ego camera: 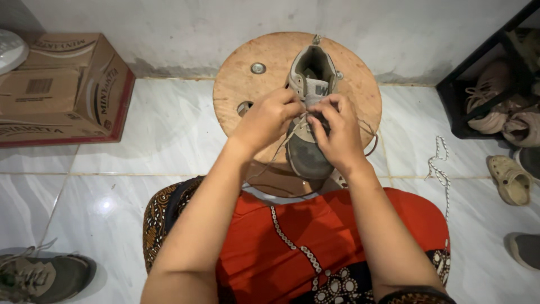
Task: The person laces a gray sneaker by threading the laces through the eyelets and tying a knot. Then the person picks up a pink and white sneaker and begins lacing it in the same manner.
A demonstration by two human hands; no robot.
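A worn grey sneaker lies on a round wooden spool top, toe toward me. My left hand and my right hand meet over the middle of the shoe, fingers pinched on its pale shoelace. Loose lace ends trail off both sides of the shoe toward my lap. The eyelet area under my fingers is hidden.
A cardboard box stands at the left wall. A second grey sneaker lies at the lower left. A black shoe rack with shoes stands at right, a beige clog and a loose white lace on the tiled floor.
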